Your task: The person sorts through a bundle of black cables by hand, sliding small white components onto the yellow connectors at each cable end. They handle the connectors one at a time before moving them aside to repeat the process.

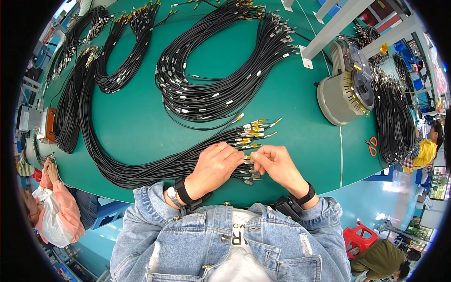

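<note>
A thick bundle of black cables [141, 169] curves over the green table toward me, its ends fanned out with yellow and white tags and metal tips. My left hand [217, 162] lies over the bundle near those ends, its fingers closed on a cable. Close by on its right, my right hand [277, 162] pinches the tip of one cable end [247, 158] that has a yellow band. Both hands nearly meet at this end. The fingertips partly hide it, and other cable ends stick out above and below.
Behind lies a larger loop of black cables [206, 101], with more bundles [120, 70] at far left. At right stand a grey tape dispenser [336, 98], orange-handled scissors [372, 146], a hanging cable bundle [392, 122] and a metal frame leg [324, 40]. A co-worker [56, 207] sits at left.
</note>
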Action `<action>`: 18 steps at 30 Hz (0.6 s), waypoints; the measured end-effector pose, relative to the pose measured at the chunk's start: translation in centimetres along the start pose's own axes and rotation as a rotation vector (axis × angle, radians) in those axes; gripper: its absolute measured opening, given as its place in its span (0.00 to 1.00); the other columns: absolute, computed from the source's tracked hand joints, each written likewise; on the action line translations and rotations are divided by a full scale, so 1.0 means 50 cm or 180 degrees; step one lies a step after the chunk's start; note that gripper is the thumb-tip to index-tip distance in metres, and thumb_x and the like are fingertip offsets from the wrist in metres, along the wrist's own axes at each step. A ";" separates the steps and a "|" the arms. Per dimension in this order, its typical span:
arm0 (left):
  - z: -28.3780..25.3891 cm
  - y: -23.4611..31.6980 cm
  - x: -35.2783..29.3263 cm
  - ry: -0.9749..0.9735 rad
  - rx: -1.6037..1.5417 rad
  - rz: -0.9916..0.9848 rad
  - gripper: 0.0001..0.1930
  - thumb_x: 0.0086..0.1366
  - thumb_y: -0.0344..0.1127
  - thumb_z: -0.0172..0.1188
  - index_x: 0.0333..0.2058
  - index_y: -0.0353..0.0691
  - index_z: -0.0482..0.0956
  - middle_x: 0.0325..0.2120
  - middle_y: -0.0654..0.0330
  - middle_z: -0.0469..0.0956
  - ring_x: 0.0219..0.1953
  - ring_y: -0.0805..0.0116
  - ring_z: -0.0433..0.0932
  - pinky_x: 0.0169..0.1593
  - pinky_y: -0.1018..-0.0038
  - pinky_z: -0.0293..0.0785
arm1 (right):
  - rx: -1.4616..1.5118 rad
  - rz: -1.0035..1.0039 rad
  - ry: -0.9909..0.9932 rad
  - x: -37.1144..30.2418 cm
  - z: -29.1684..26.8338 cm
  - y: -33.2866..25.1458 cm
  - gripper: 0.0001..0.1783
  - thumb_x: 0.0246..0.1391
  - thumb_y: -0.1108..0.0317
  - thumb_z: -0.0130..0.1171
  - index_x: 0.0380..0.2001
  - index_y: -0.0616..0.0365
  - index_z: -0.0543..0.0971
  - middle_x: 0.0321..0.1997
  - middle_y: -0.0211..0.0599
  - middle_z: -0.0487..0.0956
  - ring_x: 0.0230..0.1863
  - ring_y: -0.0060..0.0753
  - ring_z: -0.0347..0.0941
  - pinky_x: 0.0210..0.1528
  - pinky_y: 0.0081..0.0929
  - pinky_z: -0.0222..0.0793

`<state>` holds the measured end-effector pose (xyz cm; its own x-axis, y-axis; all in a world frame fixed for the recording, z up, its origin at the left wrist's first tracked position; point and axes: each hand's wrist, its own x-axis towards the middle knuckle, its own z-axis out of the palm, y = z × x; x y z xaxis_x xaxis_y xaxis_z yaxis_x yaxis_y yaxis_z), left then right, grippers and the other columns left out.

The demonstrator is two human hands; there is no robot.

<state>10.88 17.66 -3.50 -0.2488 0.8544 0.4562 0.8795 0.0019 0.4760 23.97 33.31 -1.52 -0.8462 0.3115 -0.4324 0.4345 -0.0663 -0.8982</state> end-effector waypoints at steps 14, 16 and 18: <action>-0.002 0.008 0.002 0.0040 -0.0071 0.0046 0.09 0.48 0.32 0.71 0.27 0.38 0.81 0.25 0.64 0.80 0.27 0.66 0.78 0.31 0.72 0.74 | 0.0336 0.0187 0.0086 -0.006 0.016 0.002 0.13 0.63 0.66 0.56 0.26 0.61 0.77 0.21 0.28 0.77 0.20 0.15 0.69 0.24 0.15 0.65; 0.002 0.008 0.000 0.0090 -0.0122 -0.0014 0.09 0.47 0.32 0.71 0.27 0.38 0.81 0.24 0.64 0.80 0.27 0.67 0.78 0.30 0.72 0.74 | 0.0367 0.0180 0.0139 -0.008 0.019 0.002 0.13 0.63 0.66 0.56 0.26 0.61 0.77 0.21 0.28 0.77 0.20 0.15 0.69 0.24 0.15 0.66; 0.003 0.008 0.001 0.0115 -0.0153 -0.0037 0.09 0.47 0.31 0.71 0.27 0.38 0.81 0.24 0.64 0.80 0.27 0.67 0.78 0.30 0.73 0.73 | 0.0338 0.0139 0.0139 -0.012 0.020 0.001 0.13 0.63 0.66 0.56 0.26 0.61 0.77 0.20 0.28 0.77 0.20 0.15 0.69 0.24 0.15 0.66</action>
<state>11.29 17.78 -3.38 -0.2742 0.8351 0.4769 0.8561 -0.0139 0.5166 24.20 32.17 -1.40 -0.8119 0.3469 -0.4696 0.4337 -0.1801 -0.8829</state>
